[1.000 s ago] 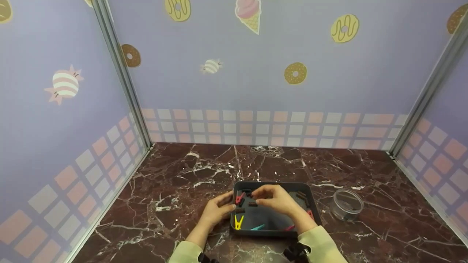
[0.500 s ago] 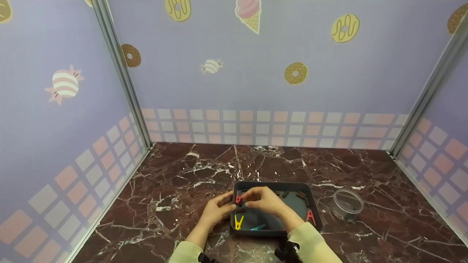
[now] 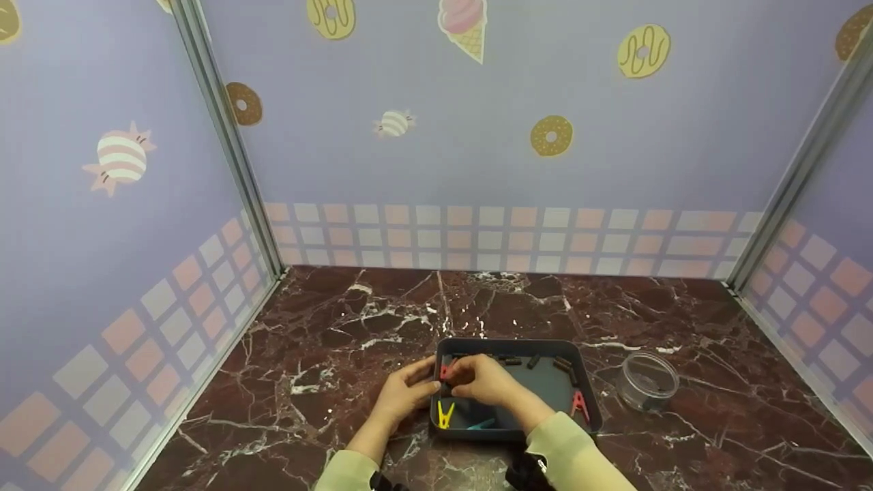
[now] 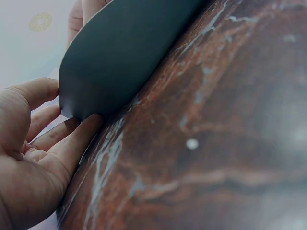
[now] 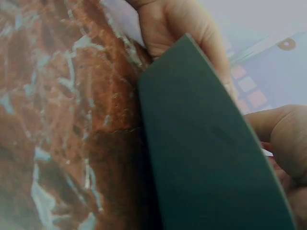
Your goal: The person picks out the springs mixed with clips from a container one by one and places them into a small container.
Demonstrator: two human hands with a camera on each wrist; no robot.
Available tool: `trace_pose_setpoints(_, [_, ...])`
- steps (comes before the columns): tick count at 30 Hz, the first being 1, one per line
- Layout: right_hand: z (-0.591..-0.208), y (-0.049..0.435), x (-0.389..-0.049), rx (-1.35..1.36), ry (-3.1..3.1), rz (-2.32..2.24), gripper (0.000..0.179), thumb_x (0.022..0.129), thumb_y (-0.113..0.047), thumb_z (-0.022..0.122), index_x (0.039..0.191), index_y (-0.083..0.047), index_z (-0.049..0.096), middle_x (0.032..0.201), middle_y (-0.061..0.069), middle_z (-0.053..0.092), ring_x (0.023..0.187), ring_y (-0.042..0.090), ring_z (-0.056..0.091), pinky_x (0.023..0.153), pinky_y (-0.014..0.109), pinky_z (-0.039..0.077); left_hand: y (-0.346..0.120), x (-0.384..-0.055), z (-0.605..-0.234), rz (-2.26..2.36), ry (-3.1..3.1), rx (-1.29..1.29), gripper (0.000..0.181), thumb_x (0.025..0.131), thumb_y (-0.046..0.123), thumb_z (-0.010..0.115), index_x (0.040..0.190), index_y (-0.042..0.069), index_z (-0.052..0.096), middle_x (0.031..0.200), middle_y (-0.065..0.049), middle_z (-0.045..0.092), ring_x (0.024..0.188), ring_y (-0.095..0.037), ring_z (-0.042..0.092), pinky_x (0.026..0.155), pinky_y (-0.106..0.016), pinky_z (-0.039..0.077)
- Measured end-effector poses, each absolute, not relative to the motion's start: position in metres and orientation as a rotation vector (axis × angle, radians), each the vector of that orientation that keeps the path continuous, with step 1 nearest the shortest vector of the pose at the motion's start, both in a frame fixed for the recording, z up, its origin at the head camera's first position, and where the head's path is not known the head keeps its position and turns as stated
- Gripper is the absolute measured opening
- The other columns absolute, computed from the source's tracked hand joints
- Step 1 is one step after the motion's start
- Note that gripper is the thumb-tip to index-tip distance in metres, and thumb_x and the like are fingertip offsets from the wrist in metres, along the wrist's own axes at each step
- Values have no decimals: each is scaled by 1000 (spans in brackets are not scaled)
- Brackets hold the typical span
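A dark grey tray (image 3: pixel 511 434) on the table holds small dark ribbed pieces (image 3: pixel 563 363) and clothespins. My left hand (image 3: pixel 402 395) rests along the tray's left wall, thumb tip at the rim; the left wrist view has its fingertips (image 4: pixel 91 120) against the outside. Inside the tray at the left, my right hand (image 3: pixel 492 382) reaches down with bent fingers, next to a red clothespin (image 3: pixel 445 372). I cannot tell whether these fingers hold a piece. Near the left front corner lies a yellow clothespin (image 3: pixel 445 415), with a teal clothespin (image 3: pixel 482 424) beside it.
A clear round plastic tub (image 3: pixel 648 383) stands just right of the tray. Another red clothespin (image 3: pixel 580 406) lies by the tray's right wall. Patterned panels (image 3: pixel 505 170) enclose the marbled table (image 3: pixel 354 327) at the back and both sides.
My right hand has moved left inside the tray to its left side, uncovering dark pieces along the back and the red clothespin at the right. My left hand has stayed in place.
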State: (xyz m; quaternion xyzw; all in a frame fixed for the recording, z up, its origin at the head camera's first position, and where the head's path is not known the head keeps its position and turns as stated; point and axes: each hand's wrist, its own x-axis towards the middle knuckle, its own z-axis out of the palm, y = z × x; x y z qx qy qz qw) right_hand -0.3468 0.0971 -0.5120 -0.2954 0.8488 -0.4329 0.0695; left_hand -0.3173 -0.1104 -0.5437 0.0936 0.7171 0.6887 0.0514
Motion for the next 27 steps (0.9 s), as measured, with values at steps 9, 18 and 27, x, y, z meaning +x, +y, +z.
trace_pose_setpoints(9, [-516,89,-343,-993,2701,-1097,16,85,2,76,100,-1,75,93,11,77,83,20,72,73,29,58,-110,-318,-543,2090,2197,278,59,95,7,70,148,-5,50,149,-32,51,127,-39,64,88,-34,62])
trace_pose_setpoints(18, [-521,84,-344,-1151,2840,-891,11,83,-4,82,94,-4,79,92,7,76,84,18,71,76,30,59,-109,-317,-542,2096,2208,284,59,94,5,70,149,-7,49,148,-33,52,128,-42,63,88,-34,62])
trace_pose_setpoints(27, [-521,85,-344,-1145,2852,-885,11,83,-4,83,94,-6,81,92,6,78,86,19,73,78,32,60,-109,-318,-543,2107,2189,274,59,94,5,70,148,-6,49,148,-33,52,130,-42,62,89,-35,62])
